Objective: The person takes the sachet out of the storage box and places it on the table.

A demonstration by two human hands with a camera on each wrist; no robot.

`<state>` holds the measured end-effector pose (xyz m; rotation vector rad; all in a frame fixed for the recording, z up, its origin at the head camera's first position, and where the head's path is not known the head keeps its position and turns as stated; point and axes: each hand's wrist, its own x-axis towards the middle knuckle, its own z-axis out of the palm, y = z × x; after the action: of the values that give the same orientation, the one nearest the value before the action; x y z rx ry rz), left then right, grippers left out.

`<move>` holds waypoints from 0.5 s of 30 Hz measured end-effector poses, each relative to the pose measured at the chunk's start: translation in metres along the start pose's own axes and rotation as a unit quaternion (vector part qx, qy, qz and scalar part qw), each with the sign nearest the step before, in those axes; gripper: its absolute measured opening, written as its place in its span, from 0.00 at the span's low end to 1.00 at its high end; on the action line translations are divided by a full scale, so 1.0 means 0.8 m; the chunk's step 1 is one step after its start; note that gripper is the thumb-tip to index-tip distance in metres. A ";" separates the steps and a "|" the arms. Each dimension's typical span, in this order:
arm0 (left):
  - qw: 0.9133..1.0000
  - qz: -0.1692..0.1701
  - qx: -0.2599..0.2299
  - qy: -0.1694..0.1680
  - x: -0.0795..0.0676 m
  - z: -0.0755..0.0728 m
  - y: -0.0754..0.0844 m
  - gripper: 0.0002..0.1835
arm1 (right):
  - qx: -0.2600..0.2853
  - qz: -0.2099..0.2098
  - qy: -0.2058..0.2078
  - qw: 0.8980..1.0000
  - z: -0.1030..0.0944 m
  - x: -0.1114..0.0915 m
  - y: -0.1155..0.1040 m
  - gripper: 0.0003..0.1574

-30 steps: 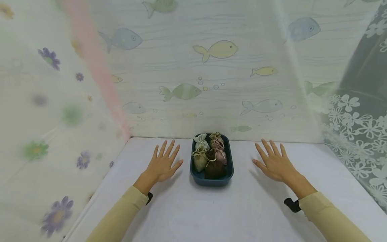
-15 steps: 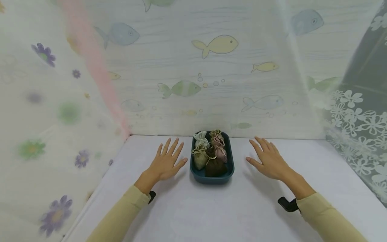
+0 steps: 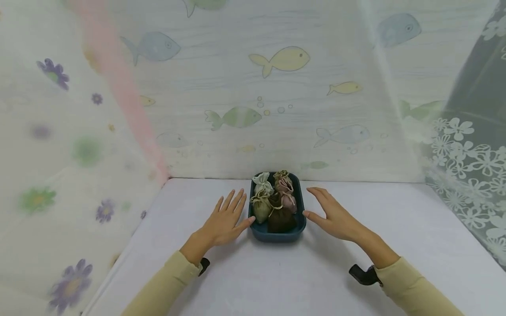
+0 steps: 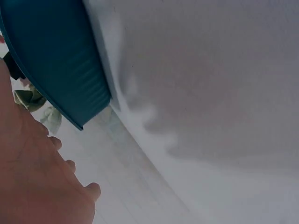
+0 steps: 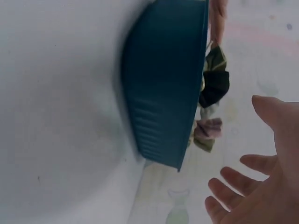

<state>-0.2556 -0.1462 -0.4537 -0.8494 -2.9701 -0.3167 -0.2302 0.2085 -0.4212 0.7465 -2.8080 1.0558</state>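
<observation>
A dark teal plastic basin (image 3: pixel 276 238) stands on the white table, holding several small drawstring pouches. Among them are a white pouch (image 3: pixel 262 183), an olive pouch (image 3: pixel 261 210), a dark brown pouch (image 3: pixel 282 220) and a pinkish pouch (image 3: pixel 288 202). My left hand (image 3: pixel 224 223) is at the basin's left side, fingers straight and spread, thumb tip right at the rim. On the other side my right hand (image 3: pixel 336 217) has its fingers extended, thumb tip close to the right rim. In the right wrist view the basin's side wall (image 5: pixel 161 88) shows, with my right hand (image 5: pixel 261 182) apart from it.
The white-covered table (image 3: pixel 272 281) extends around the basin. Behind it hangs a pale curtain (image 3: pixel 233 145) printed with fish; a flowered curtain (image 3: pixel 79 175) borders the left and a lace-flower one (image 3: pixel 470 175) the right. A black wrist mount (image 3: pixel 363 275) sticks out under the right sleeve.
Both hands have moved inward toward the basin, the left going right and the right going left. The right hand has also turned more edge-on. The basin and pouches have stayed in place.
</observation>
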 end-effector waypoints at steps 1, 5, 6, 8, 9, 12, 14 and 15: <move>1.000 0.000 -0.002 -0.002 0.000 0.000 0.001 0.47 | 0.005 -0.001 0.000 1.000 0.002 0.001 -0.001 0.47; 1.000 0.006 -0.012 -0.016 -0.001 0.002 0.004 0.50 | 0.016 -0.004 -0.001 1.000 0.011 0.003 -0.003 0.46; 1.000 0.006 -0.012 -0.020 -0.002 0.002 0.005 0.51 | 0.019 -0.007 -0.001 1.000 0.014 0.004 -0.004 0.45; 1.000 0.011 -0.019 -0.016 -0.001 0.003 0.006 0.52 | 0.027 -0.011 0.003 1.000 0.018 0.007 -0.006 0.44; 1.000 0.013 -0.020 -0.016 -0.001 0.004 0.007 0.52 | 0.029 -0.015 0.004 0.999 0.020 0.008 -0.006 0.43; 0.999 0.021 -0.026 -0.012 0.000 0.007 0.010 0.53 | 0.037 -0.024 0.006 0.999 0.026 0.014 -0.007 0.41; 0.999 0.025 -0.025 -0.016 0.002 0.008 0.013 0.52 | 0.036 -0.031 0.007 0.999 0.030 0.018 -0.007 0.40; 0.999 0.025 -0.025 -0.021 0.002 0.009 0.015 0.52 | 0.035 -0.036 0.007 0.999 0.032 0.020 -0.007 0.39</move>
<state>-0.2507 -0.1341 -0.4581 -0.9443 -2.9852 -0.3781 -0.2387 0.1816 -0.4342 0.8370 -2.7216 1.1492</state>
